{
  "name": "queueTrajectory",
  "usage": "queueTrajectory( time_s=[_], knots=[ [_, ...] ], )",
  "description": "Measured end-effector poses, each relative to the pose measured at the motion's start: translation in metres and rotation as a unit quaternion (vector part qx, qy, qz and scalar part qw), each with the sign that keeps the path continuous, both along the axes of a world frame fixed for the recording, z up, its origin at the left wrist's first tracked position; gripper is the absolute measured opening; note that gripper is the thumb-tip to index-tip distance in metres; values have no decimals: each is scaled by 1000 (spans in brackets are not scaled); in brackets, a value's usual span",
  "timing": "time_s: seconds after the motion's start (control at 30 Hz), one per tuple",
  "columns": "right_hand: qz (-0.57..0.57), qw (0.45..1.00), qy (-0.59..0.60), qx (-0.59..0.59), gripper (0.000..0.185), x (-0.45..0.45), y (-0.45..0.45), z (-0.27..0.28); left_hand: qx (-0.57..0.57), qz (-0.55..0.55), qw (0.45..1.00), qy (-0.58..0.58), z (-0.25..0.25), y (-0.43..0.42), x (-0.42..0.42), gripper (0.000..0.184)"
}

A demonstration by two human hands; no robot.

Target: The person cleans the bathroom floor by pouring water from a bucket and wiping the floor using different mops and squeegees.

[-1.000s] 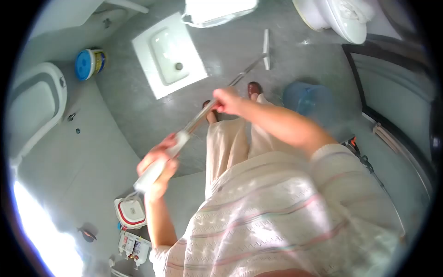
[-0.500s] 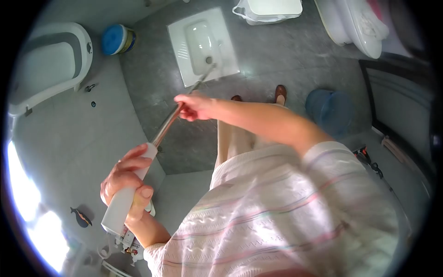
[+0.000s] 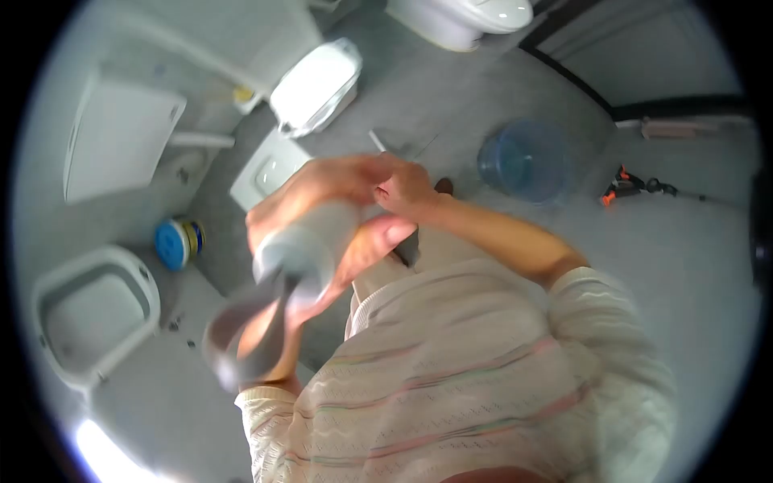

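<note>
L hand [image 3: 312,183] fingers gripping the fat white handle of a long-handled tool [image 3: 316,240], w/ a grey hanging loop [image 3: 278,326] at its near end, blurred, pointing up twd the head cam. Tool is tilted, in front of the striped top [image 3: 467,362]. R hand [image 3: 407,190] is just beyond the L, fingers curled shut round the pole part; pole itself mostly hidden btwn the hands. Thin white strip [image 3: 378,142] shows past them, R of the squat pan [image 3: 272,171], which is partly covered by the L hand. White-lidded bin [image 3: 316,88] just beyond the pan; toilet [image 3: 463,18] farther off, beyond + R. Blue clear bucket [image 3: 525,161] well R of pan. Blue-lidded tub [image 3: 172,244] L of pan, nearer the body.
</note>
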State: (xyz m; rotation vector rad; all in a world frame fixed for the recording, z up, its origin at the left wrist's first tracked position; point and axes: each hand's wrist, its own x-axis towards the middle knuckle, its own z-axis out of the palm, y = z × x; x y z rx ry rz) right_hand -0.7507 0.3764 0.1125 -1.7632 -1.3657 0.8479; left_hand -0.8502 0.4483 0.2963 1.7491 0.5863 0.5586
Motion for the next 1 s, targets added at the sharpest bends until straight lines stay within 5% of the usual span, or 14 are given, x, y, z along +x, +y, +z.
queueTrajectory(
  time_s=[0.07,0.1,0.17,0.3,0.47,0.7,1.0],
  knots=[
    [-123,989,-14,76,15,65,0,-10,6,-89,996,3,-11,13,78,42],
    [-118,992,14,-50,13,110,0,-6,-24,-56,998,7,-10,5,116,51],
    [-168,986,20,-9,15,197,-16,-21,169,-72,981,62,-10,6,189,58],
    [-293,947,120,62,10,363,-62,-30,137,-156,963,173,-61,13,267,36],
    [-440,870,217,49,15,520,-123,-34,87,-161,907,378,-130,58,308,30],
    [-637,733,235,36,14,699,-162,-63,8,-155,901,405,-191,180,415,26],
    [-764,620,179,13,22,880,-204,-52,118,-289,876,366,-231,327,703,24]
  ],
)
